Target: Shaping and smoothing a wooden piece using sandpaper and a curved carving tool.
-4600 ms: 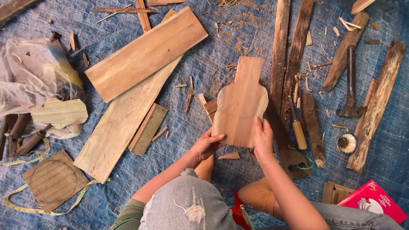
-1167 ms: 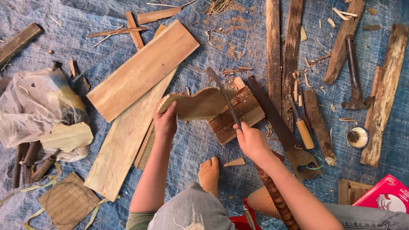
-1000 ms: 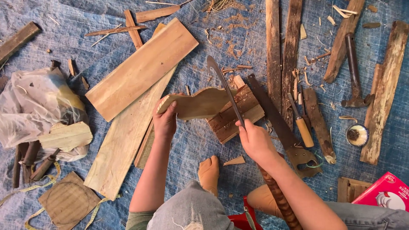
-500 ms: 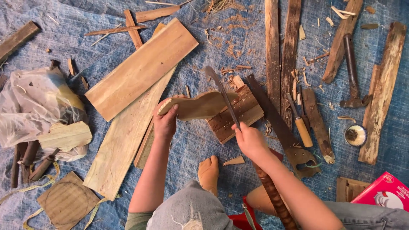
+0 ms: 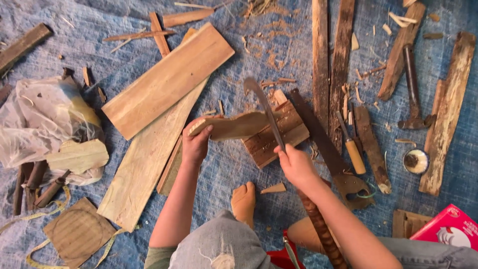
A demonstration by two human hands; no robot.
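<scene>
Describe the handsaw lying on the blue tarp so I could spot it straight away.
Start at the blue tarp and find the wooden block at its middle, where the right hand works a blade. The handsaw lies just right of that block, slanting down toward the person. Unlike the planks and the yellow-handled chisel beside it, it has a long dark flat blade ending in a brown looped handle.

The floor is covered by a blue woven tarpaulin, wrinkled and littered with wood shavings and chips; light is even and soft, with only faint shadows. Long planks lie diagonally at centre-left; dark weathered boards run vertically at upper right; crumpled clear plastic sheeting sits at the left edge.
</scene>
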